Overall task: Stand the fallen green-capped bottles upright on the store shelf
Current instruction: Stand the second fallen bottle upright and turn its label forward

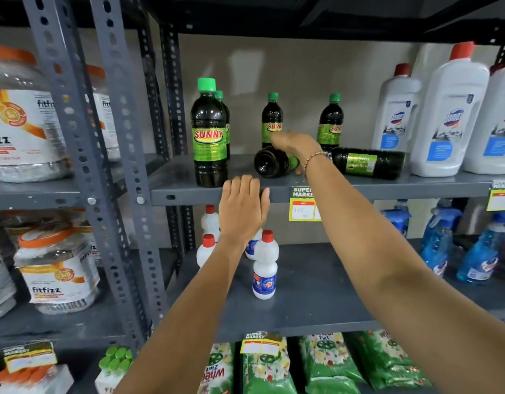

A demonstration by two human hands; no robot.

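dark, full plastic fallen bottle (269,162) near shelf (217,191) front edge: heavy, slick; right hand (295,143) spread open over it, left hand (242,206) open; grasp mid-body.

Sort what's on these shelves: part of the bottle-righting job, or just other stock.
Job: two fallen dark green-capped bottles; grey metal shelf; right hand over one; left hand.
Not: white red-capped jugs; blue spray bottles; orange-lidded jars.

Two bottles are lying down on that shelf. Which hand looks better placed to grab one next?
The right hand. It is already reaching over the nearer fallen bottle, with the second fallen bottle beside its wrist. The left hand is flat at the shelf edge, lower down.
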